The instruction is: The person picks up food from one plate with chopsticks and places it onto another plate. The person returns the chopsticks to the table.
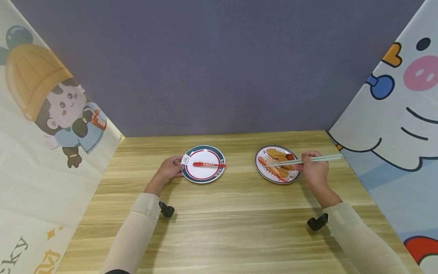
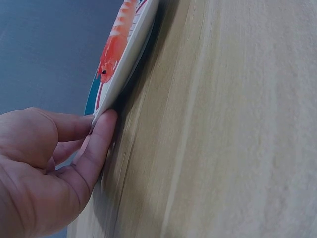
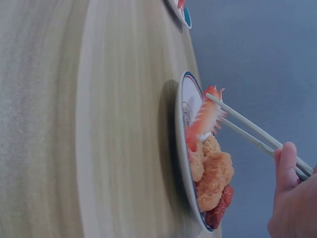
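My left hand (image 1: 169, 167) pinches the left edge of a white plate (image 1: 202, 154) with a green rim. Across that plate lies a red-and-white shrimp (image 1: 205, 164); the left wrist view shows its head and dark eye near my fingers (image 2: 101, 131). On the right, my right hand (image 1: 314, 170) holds pale green chopsticks (image 1: 321, 158). Their tips are at another shrimp (image 3: 204, 119) on a second, dark-rimmed plate (image 1: 264, 153), one stick on either side of it in the right wrist view. Beside it are golden fried pieces (image 3: 215, 178) and a dark red piece (image 3: 221, 206).
Both plates stand on a wood-grain table (image 1: 219, 228), with a gap of tabletop between them. A grey-blue panel (image 1: 219, 76) rises behind the table. Cartoon-printed panels (image 1: 41, 171) flank it left and right.
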Demonstrator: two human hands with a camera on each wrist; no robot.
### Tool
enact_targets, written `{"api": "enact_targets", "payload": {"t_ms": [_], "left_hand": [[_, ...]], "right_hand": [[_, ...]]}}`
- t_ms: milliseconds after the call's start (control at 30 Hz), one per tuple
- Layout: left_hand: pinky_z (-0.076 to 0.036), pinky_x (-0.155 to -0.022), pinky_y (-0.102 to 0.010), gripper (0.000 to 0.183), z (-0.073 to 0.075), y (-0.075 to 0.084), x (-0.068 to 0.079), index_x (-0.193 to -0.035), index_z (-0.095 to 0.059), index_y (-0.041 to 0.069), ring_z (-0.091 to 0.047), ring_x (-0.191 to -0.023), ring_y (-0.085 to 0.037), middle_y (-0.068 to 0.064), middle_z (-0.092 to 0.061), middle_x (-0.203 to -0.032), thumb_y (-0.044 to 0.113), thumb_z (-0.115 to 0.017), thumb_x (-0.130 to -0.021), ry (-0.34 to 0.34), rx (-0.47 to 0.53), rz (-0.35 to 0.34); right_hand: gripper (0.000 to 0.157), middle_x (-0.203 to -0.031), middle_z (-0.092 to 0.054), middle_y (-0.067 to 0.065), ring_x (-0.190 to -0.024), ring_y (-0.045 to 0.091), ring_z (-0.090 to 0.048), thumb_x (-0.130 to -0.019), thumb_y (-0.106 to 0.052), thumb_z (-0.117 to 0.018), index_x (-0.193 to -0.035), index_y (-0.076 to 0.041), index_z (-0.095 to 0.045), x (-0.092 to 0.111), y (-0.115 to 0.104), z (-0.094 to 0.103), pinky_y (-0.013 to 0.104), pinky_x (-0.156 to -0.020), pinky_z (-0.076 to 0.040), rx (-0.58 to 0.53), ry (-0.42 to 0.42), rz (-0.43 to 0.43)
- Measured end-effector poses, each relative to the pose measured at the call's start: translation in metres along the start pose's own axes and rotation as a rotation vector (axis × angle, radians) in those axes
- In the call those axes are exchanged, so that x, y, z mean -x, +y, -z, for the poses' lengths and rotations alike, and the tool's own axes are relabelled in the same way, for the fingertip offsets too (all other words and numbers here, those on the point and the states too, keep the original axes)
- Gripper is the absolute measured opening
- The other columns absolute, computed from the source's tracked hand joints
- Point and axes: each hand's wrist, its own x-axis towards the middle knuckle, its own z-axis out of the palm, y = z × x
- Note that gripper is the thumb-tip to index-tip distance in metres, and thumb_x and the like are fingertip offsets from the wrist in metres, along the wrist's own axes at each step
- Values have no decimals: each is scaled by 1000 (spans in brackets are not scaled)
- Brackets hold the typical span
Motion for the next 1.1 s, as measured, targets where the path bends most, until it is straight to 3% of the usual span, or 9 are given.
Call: {"api": "enact_targets", "payload": {"t_ms": [267, 600, 933, 1100], "left_hand": [[-67, -78, -27, 52, 0, -1, 0, -150, -48, 6, -64, -81, -15, -19, -53, -122, -2, -57, -99, 2, -5, -3], [-67, -76, -26, 52, 0, -2, 0, -150, -48, 5, -64, -82, -15, -20, -53, -122, -2, -57, -99, 1, -6, -16], [-68, -77, -28, 53, -1, -2, -1, -149, -48, 4, -64, -80, -15, -20, -54, -119, -4, -58, -98, -4, 12, -11], [-68, -79, -30, 53, -1, 0, 0, -149, -48, 5, -65, -82, -15, -18, -52, -118, -4, -57, -98, -6, 18, -10]], "right_hand": [[6, -72, -61, 7, -46, 16, -67, -98, -3, -59, -92, -2, -59, -2, -6, -4, 25, -48, -62, -67, 3, 9], [5, -73, -65, 9, -50, 12, -69, -101, -9, -58, -96, -6, -58, 2, -12, -10, 22, -51, -63, -10, -23, 19], [4, -66, -65, 5, -48, 12, -68, -99, -9, -58, -100, -5, -59, 3, -17, -26, 23, -50, -63, -24, -38, 46], [3, -74, -63, 3, -49, 12, -69, -100, -8, -59, -98, -6, -59, 4, -17, -37, 23, -51, -63, -52, -52, 76]]}}
